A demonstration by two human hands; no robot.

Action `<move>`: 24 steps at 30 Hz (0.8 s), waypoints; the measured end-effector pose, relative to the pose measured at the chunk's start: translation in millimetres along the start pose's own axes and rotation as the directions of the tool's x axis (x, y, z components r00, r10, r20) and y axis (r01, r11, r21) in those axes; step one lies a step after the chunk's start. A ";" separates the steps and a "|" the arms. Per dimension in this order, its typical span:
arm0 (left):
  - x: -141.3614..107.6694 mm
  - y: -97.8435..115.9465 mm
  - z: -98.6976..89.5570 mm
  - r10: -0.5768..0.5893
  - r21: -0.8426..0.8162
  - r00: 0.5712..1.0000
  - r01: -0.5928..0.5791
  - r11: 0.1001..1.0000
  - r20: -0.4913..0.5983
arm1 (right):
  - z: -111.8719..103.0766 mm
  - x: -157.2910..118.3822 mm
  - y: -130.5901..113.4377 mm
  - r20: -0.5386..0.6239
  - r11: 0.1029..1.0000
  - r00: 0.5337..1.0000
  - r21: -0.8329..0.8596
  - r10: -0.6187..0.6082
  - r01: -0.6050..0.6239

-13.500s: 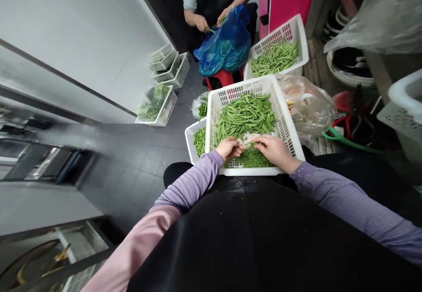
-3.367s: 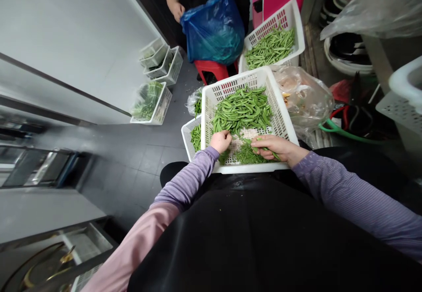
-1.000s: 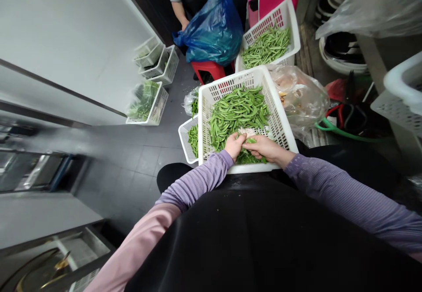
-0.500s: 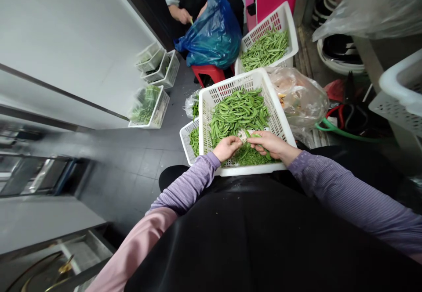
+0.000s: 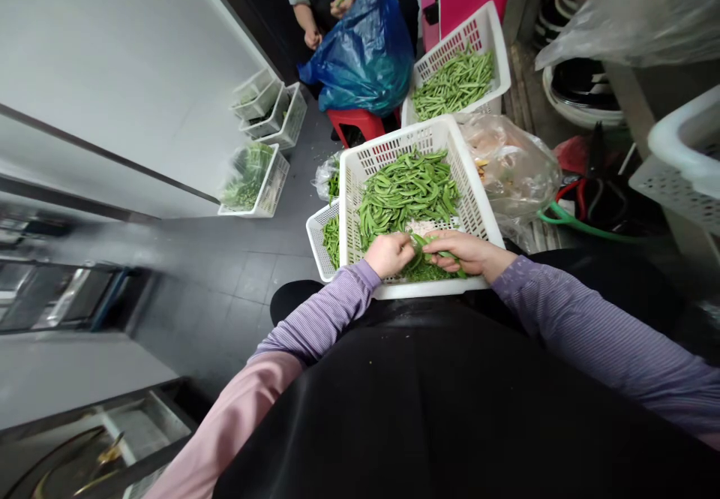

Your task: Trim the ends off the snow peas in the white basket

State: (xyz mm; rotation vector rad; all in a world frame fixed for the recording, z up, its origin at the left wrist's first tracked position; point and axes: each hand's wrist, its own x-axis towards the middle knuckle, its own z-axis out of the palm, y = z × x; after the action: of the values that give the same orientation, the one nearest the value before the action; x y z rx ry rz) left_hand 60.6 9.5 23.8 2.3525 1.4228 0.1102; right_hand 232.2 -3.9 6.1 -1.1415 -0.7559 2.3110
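Note:
In the head view a white slotted basket sits at my lap, holding a heap of green snow peas. Over its near end, my right hand is closed around a few snow pea pods. One pod sticks out from its fingertips toward the left. My left hand is closed in a pinch at that pod's left end; its fingertips are partly hidden. Beneath both hands lies a pile of thin green trimmings.
Green beans fill another white basket behind. A co-worker's hands are above a blue plastic bag on a red stool. A clear bag stands right; a small basket and stacked crates stand left.
My left hand has turned and lowered slightly, its fingers now curled closer to the pod. The right hand has dipped a little. The co-worker's hands have moved apart and up.

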 end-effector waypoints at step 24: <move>24.1 13.2 -38.1 0.231 -0.490 0.920 -0.049 0.870 0.318 | -3.2 1.5 0.1 0.132 0.578 0.823 -0.650 -0.553 0.493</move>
State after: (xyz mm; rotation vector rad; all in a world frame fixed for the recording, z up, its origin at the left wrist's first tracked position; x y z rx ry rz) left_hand 73.3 35.8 60.6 1.9354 0.9120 0.0463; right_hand 233.9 -2.3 3.6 -1.0599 -1.7166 1.4847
